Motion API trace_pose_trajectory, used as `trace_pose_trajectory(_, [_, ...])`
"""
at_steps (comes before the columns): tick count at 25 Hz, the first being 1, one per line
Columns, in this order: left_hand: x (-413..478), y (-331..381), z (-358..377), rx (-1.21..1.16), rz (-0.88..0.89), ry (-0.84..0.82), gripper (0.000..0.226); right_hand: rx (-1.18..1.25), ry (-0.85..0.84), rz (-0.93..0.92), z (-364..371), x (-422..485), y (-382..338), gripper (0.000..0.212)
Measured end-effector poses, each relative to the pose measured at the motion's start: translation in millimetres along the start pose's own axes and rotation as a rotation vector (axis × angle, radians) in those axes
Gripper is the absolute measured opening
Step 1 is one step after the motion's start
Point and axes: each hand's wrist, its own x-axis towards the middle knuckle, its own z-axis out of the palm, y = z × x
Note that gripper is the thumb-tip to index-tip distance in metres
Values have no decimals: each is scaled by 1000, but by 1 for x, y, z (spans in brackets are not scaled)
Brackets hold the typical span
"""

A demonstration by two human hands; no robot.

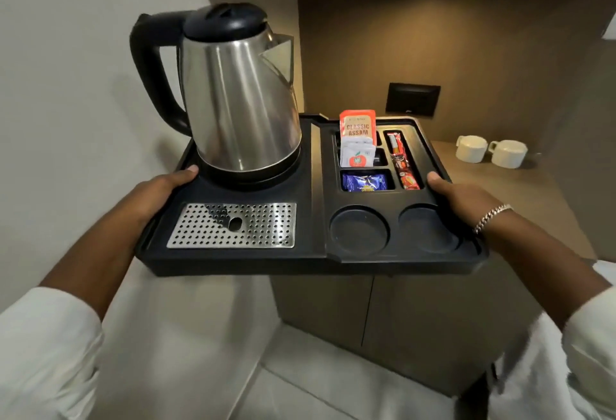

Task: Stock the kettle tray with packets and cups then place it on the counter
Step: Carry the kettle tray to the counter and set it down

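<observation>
Gripping tray (320, 263), left hand (160, 191), right hand (466, 198).

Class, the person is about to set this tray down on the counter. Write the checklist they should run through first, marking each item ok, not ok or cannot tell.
1. Both hands hold the tray: left hand and right hand at its ends, ok.
2. Kettle upright on its base: ok.
3. Packets in compartments, Assam tea, blue packet, red sticks: ok.
4. Cups in the round wells: not ok, they sit on the counter.
5. Grip under the tray: cannot tell.
</observation>
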Motion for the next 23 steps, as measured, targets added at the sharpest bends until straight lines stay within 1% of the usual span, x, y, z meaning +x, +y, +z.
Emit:
trace_pose_trajectory(3, [49, 32, 27, -9, 38, -42, 69, 87, 53, 8, -8, 41, -19, 44])
trace_pose_trajectory(7, [113, 49, 79, 11, 46, -108, 64, 114, 84, 53, -20, 91, -5, 36])
trace_pose_trajectory(11, [166, 47, 140, -10, 28, -185, 57, 71, 92, 119, -35, 143, 28, 50])
trace_pose_trajectory(15, [200, 36, 190, -30, 41, -279, 48, 63, 112, 217, -49, 174, 51, 51])
trace_pose_trajectory(17, [216, 32, 207, -12, 65, -339, 41, 66, 119, 235, -52, 187, 65, 52])
trace_pose_trajectory(20, [233, 35, 224, 32, 49, -338, 31, 43, 137, 310, -51, 200, 79, 53])
trace_pose_trajectory(23, [243, 41, 231, 25, 71, -363, 17, -11, 92, 383, -48, 210, 85, 54])
